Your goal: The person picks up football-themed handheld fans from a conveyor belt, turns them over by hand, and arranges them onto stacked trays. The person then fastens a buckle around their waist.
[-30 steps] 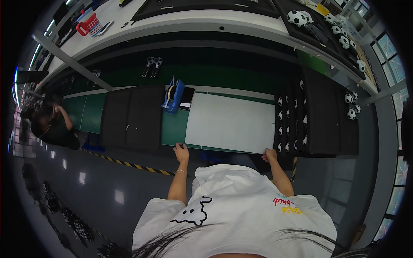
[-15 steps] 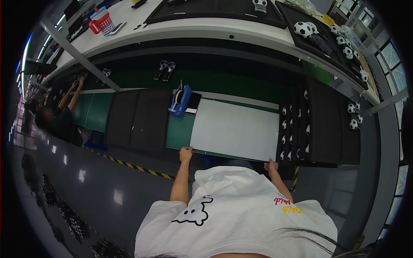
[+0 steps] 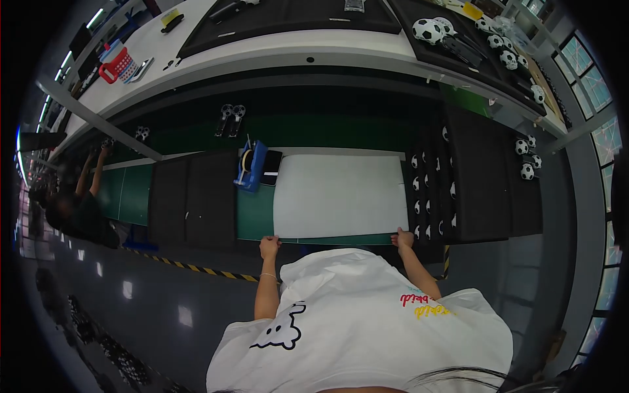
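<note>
A white sheet [image 3: 341,196] lies flat on the green work surface [image 3: 255,219]. At its near left corner is my left hand [image 3: 269,246], fingers closed at the edge; what they pinch is too small to make out. My right hand [image 3: 403,240] is at the near right corner, its fingers touching the sheet's edge, with the grip unclear. Left of the sheet stand a blue tape dispenser [image 3: 251,166] and a dark phone [image 3: 270,168].
Black trays with football-patterned pieces [image 3: 427,206] stand right of the sheet. Black boards [image 3: 191,196] lie left. A raised white shelf [image 3: 282,51] crosses ahead, carrying a red cup [image 3: 118,64]. Another person [image 3: 78,209] works at the far left.
The white sheet, slanted earlier, now lies straighter, and its near edge sits farther in from the table's edge. Both my hands have stayed by its near corners. The camera view has shifted.
</note>
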Motion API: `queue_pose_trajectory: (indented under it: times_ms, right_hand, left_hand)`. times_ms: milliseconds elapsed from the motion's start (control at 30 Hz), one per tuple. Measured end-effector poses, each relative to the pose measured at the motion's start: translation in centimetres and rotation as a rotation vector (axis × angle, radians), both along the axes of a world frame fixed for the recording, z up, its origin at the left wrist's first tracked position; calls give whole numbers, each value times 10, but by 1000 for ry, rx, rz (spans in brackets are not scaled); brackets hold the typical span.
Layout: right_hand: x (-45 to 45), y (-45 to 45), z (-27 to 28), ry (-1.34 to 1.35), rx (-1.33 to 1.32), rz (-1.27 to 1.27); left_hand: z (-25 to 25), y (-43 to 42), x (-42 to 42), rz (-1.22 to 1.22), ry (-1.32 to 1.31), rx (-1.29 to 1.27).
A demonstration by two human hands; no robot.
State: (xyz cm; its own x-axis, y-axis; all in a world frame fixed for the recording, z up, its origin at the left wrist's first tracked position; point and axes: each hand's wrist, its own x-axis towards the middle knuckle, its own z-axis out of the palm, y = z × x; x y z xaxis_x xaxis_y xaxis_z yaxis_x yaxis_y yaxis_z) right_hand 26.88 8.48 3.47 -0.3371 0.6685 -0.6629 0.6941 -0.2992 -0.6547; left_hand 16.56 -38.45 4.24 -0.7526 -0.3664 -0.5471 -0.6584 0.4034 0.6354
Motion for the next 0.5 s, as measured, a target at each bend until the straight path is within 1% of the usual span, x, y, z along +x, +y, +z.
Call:
queue_pose_trajectory:
  times_ms: [67,133,200,267,300,367,433,500]
  right_hand:
    - [-12,3,-4,-103,-104,56]
    - [-10,0,0,-116,-116,41]
    - [3,-7,1,-133,-130,31]
    - [21,-13,0,-195,-94,-27]
    - [27,-14,2,-195,-96,-24]
    - [32,-22,22,-164,-31,-8]
    - [35,-17,14,-135,-39,1]
    - [31,-19,14,-108,-55,8]
  left_hand:
    - [3,1,1,9,-3,-11]
    - [4,2,0,25,-5,-24]
    - [5,4,3,43,49,27]
    - [14,10,6,44,63,-32]
    - [17,14,7,41,78,-86]
    - [16,18,8,69,90,-59]
    - [17,20,8,101,104,-40]
    - [19,20,8,88,52,-35]
